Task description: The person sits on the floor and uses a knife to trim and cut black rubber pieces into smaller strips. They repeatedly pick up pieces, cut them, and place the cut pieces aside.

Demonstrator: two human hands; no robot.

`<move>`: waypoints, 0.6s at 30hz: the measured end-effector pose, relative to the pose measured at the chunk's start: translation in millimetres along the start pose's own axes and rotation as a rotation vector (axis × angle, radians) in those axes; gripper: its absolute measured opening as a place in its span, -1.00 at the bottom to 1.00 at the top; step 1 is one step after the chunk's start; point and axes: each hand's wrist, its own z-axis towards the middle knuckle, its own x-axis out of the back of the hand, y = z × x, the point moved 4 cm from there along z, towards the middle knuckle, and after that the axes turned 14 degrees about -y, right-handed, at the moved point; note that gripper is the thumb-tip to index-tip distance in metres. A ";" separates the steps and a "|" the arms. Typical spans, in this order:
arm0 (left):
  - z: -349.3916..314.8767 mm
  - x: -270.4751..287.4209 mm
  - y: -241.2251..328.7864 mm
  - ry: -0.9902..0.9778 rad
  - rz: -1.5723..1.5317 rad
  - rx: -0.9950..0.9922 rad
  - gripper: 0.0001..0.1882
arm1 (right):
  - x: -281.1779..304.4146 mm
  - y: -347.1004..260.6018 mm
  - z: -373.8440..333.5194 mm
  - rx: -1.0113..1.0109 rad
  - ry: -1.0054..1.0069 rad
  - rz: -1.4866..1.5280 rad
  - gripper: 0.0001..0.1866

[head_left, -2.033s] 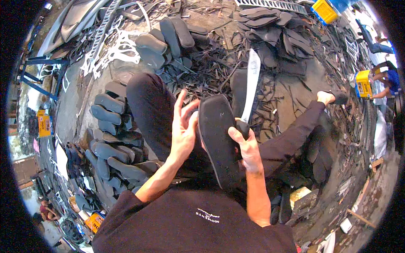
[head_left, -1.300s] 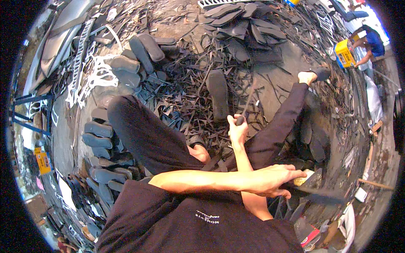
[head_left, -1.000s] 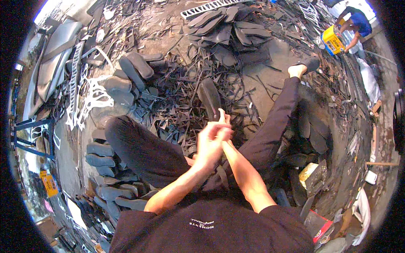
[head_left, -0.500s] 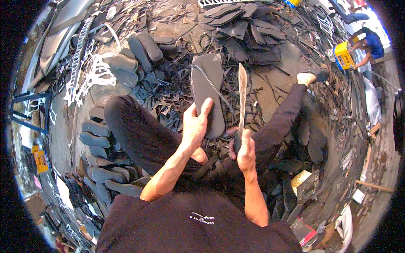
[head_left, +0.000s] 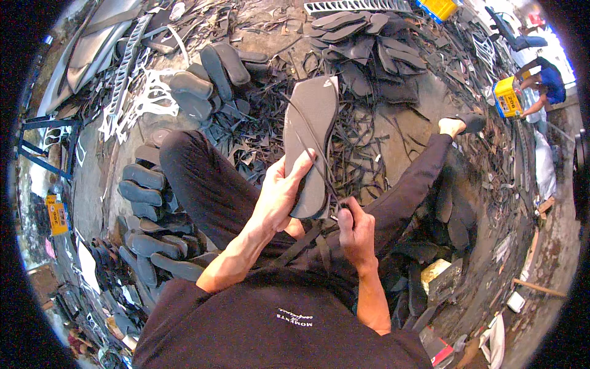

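My left hand point(head_left: 279, 190) is closed on the lower left side of a grey shoe sole point(head_left: 307, 117), thumb lying on its face. The sole stands tilted up before me, its wide end away. A thin dark strip of trimming hangs across it. My right hand point(head_left: 357, 232) is closed round the dark handle of a knife, just right of the sole's near end. The knife's blade seems turned nearly edge-on, a thin line slanting up and left along the sole's right side. Whether the blade touches the sole I cannot tell.
Dark offcuts point(head_left: 258, 138) cover the floor between my legs. Piled soles point(head_left: 387, 52) lie beyond, with more stacked soles point(head_left: 142, 187) beside my left knee. White cut-out webbing point(head_left: 150, 98) lies at far left. A co-worker point(head_left: 547, 83) holds a yellow box point(head_left: 507, 97) at far right.
The knife has swung from upright, blade broadside, to slanting left against or near the sole's edge. My left hand has tilted the sole and brought its near end closer to me.
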 end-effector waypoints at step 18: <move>-25.5 -2.8 -23.8 -0.036 0.159 -0.052 -0.57 | 9.4 -17.3 55.0 -0.060 -0.012 0.418 -0.50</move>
